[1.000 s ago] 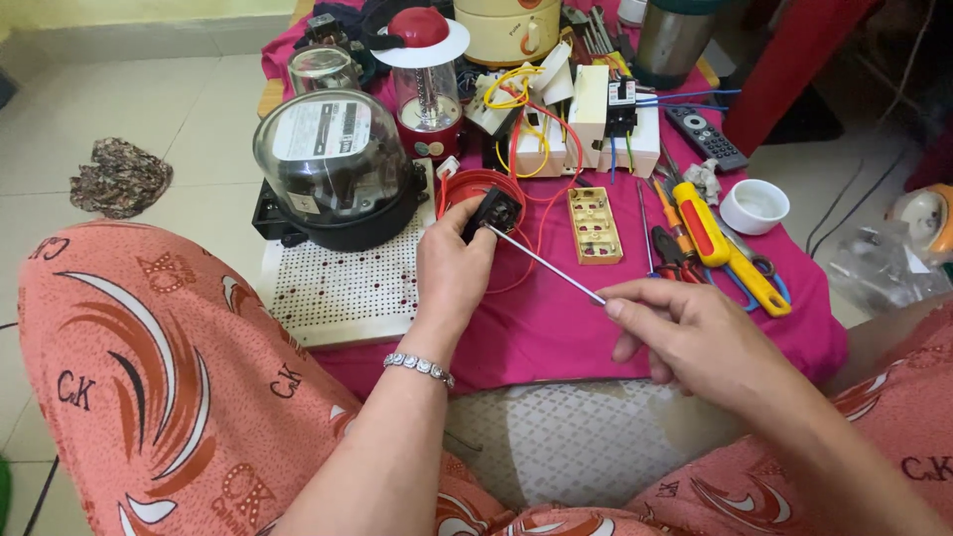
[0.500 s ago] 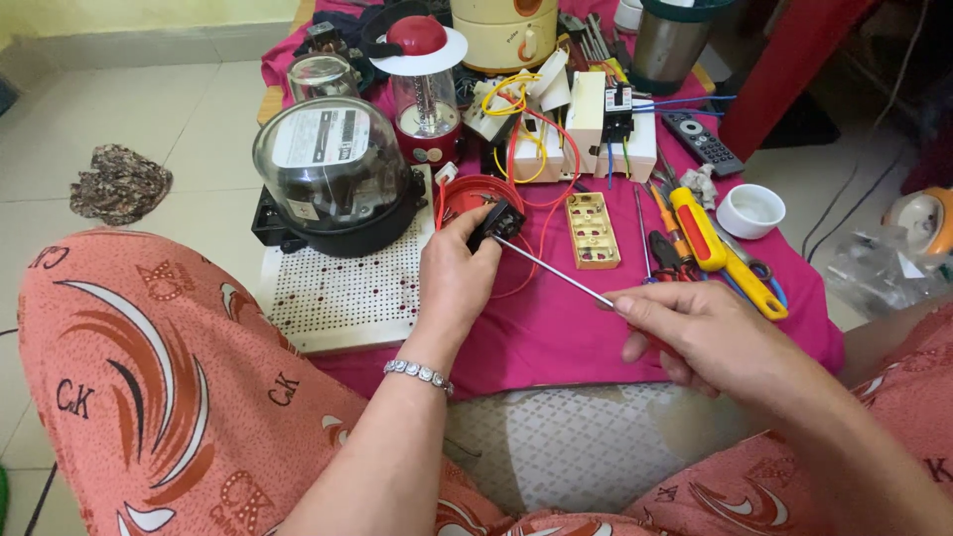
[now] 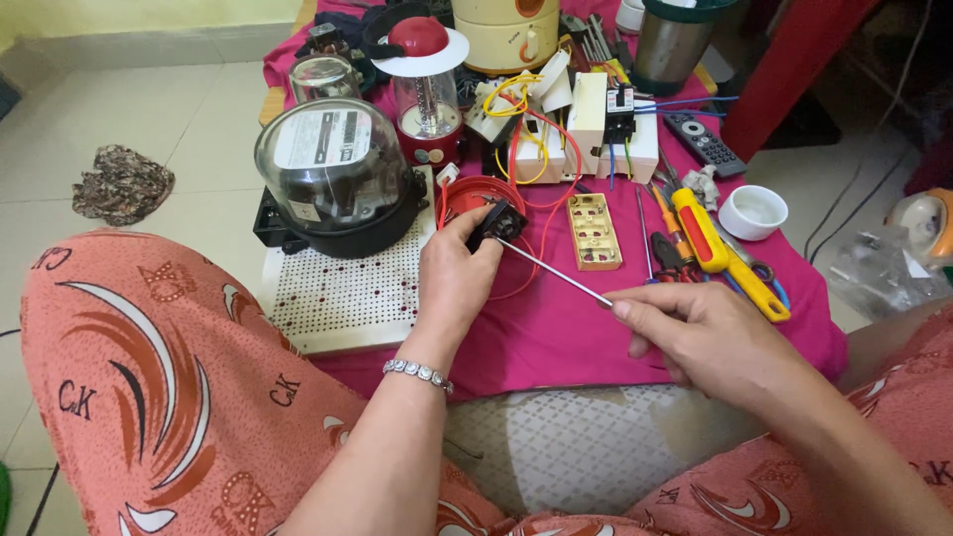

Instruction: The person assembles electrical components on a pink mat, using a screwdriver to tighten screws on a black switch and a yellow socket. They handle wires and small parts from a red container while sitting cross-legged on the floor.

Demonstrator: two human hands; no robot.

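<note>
A small black part (image 3: pixel 499 220) was pinched between the thumb and fingers of the left hand (image 3: pixel 455 281), held just above the pink cloth (image 3: pixel 556 328) that covered the surface. The part sat against the near edge of a round red piece (image 3: pixel 476 194), from which red wires (image 3: pixel 536 179) ran. A thin metal screwdriver (image 3: pixel 556 273) was gripped by the closed fingers of the right hand (image 3: pixel 705 333), and its tip was touching the black part. A glass-domed meter (image 3: pixel 333 169) stood to the left on a white perforated board (image 3: pixel 342 293). A beige terminal block (image 3: pixel 594 231) lay just to the right of the part. Farther right, a yellow and red tool (image 3: pixel 720 248) and a white cup (image 3: pixel 751 211) were seen.
</note>
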